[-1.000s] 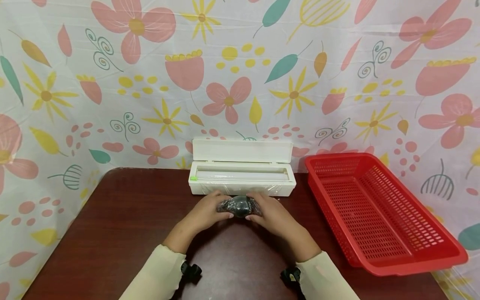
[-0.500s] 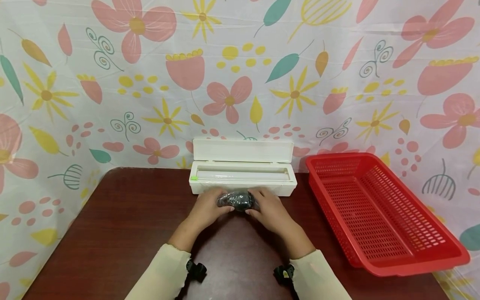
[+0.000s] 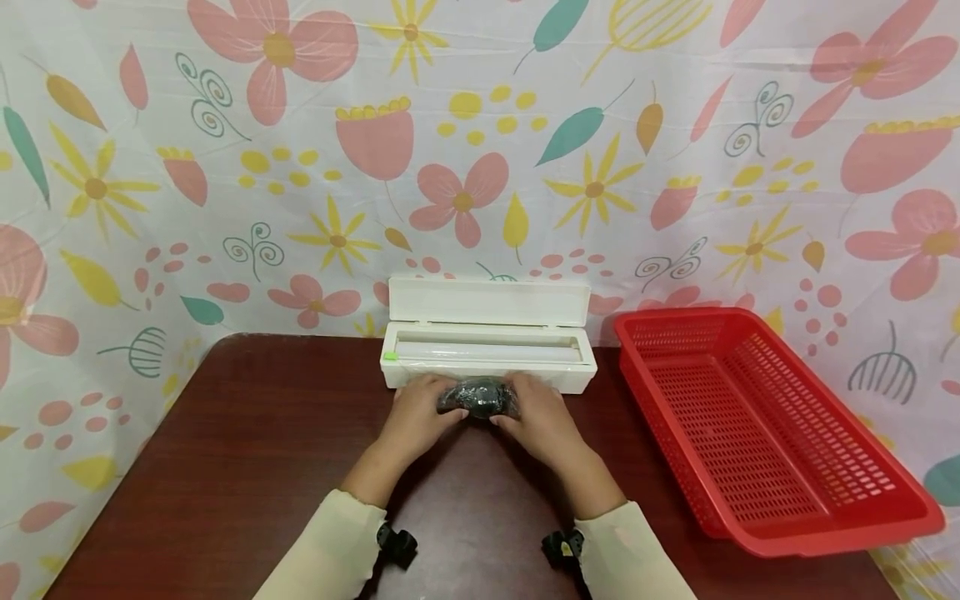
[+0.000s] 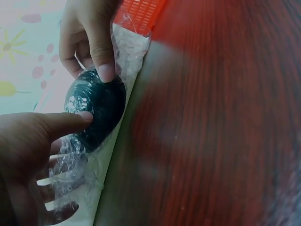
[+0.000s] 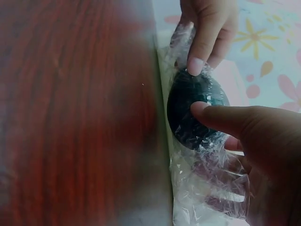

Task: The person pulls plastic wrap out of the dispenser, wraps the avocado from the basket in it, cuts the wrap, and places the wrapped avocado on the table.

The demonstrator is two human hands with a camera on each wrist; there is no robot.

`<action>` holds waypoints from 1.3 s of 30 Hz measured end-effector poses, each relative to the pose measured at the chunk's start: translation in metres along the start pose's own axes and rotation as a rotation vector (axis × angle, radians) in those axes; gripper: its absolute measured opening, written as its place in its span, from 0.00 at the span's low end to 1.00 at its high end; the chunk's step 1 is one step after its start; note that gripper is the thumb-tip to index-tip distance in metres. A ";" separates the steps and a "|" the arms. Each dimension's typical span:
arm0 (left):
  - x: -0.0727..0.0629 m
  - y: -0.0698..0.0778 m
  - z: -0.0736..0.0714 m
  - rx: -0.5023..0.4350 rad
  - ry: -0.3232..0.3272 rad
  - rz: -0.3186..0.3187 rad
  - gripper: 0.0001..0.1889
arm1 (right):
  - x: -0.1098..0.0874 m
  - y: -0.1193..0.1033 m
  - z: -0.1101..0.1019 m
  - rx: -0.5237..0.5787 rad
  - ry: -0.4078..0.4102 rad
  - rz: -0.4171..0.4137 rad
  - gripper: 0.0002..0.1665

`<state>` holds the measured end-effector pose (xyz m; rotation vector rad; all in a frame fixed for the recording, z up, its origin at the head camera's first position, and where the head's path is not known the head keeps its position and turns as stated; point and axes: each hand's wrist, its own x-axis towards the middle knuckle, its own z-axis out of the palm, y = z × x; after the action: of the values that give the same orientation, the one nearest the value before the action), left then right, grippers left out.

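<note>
A smooth, blackish-green oval thing (image 3: 486, 400), possibly a fruit, is wrapped in clear cling film (image 5: 211, 174) that bunches loosely at both ends. My left hand (image 3: 420, 414) holds its left end, thumb on the near face and fingers behind, as the left wrist view shows. On the other end, my right hand (image 3: 542, 417) grips in the same way, its thumb (image 5: 221, 115) pressing the dark surface. Both hands are just in front of a white cling film dispenser (image 3: 487, 377), whose lid (image 3: 487, 302) is raised and whose roll (image 3: 487, 352) lies inside.
A red perforated plastic basket (image 3: 757, 450) stands on the right of the dark wooden table (image 3: 225, 467). Behind the table hangs a flower-patterned cloth (image 3: 300, 208). A small green tab (image 3: 390, 356) sits on the dispenser's left corner.
Both hands have moved slightly away from me with the wrapped oval thing, closer to the dispenser. The film's tails are more tucked under the fingers, and the wrists have drawn a little closer together.
</note>
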<state>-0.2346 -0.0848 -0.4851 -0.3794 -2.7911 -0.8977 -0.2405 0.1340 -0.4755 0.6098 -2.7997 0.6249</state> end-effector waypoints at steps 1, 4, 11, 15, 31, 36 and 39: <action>0.000 0.001 0.000 0.007 -0.005 -0.004 0.25 | 0.000 0.000 0.000 -0.003 0.004 0.001 0.36; -0.001 0.002 0.000 0.016 -0.015 -0.019 0.28 | -0.001 0.001 0.002 -0.011 0.007 -0.003 0.35; 0.000 -0.001 0.000 0.001 -0.005 -0.042 0.28 | -0.004 0.000 0.004 -0.011 0.021 -0.005 0.35; 0.000 -0.002 -0.004 0.001 -0.009 -0.066 0.26 | -0.004 0.000 0.005 -0.008 0.019 -0.013 0.36; 0.000 -0.002 -0.049 -0.084 0.069 -0.191 0.11 | -0.001 0.003 0.004 0.034 -0.039 -0.031 0.35; 0.004 -0.011 -0.054 -0.116 0.283 -0.185 0.11 | -0.001 0.002 0.002 0.023 -0.024 -0.028 0.36; 0.005 -0.020 -0.054 -0.169 0.303 -0.236 0.20 | -0.002 0.001 0.002 0.028 -0.013 -0.031 0.36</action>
<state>-0.2401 -0.1314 -0.4520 0.0637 -2.5217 -1.1400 -0.2396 0.1349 -0.4781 0.6642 -2.7920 0.6579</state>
